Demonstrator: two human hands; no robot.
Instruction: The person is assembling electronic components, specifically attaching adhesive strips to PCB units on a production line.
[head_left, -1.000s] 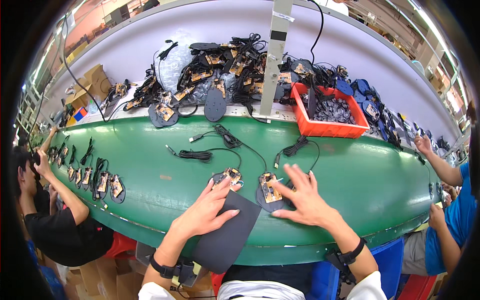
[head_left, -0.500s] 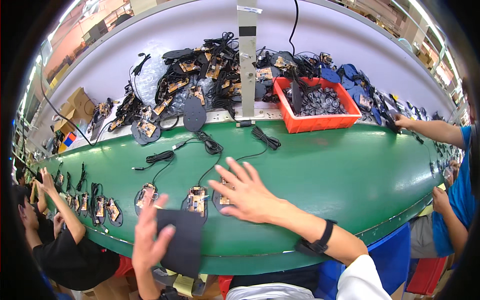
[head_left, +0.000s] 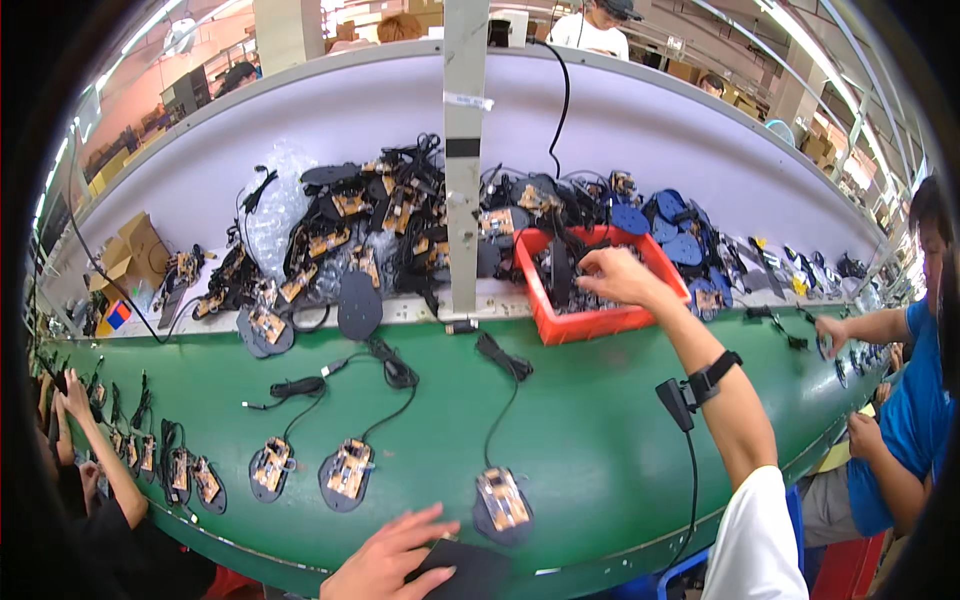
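Note:
My right hand (head_left: pixel 615 277) reaches into a red plastic bin (head_left: pixel 590 328) of small grey, round parts. Its fingers curl down together among them; whether anything is between the fingertips is hidden. At the lower edge my left hand (head_left: pixel 385 560) has its fingers spread, with the thumb over the edge of a flat black piece (head_left: pixel 475 572). Just beyond it, a computer mouse base with a tan circuit board (head_left: pixel 503 500) lies on the green work surface (head_left: pixel 600 430), its cable stretching away. Two similar mouse bases, one (head_left: pixel 347 474) and another (head_left: pixel 271 468), lie to its left.
Piles of cabled mouse bases (head_left: pixel 345 230) and blue plates (head_left: pixel 680 230) line the back ledge. A grey post (head_left: pixel 463 180) stands left of the bin. Co-workers sit at both sides, one in a blue shirt (head_left: pixel 905 410). A cabled black box (head_left: pixel 676 403) hangs by my right wrist strap.
My right hand has moved from the mouse bases up into the red bin. My left hand has shifted right and nearer. The rightmost mouse base now lies farther from the other two.

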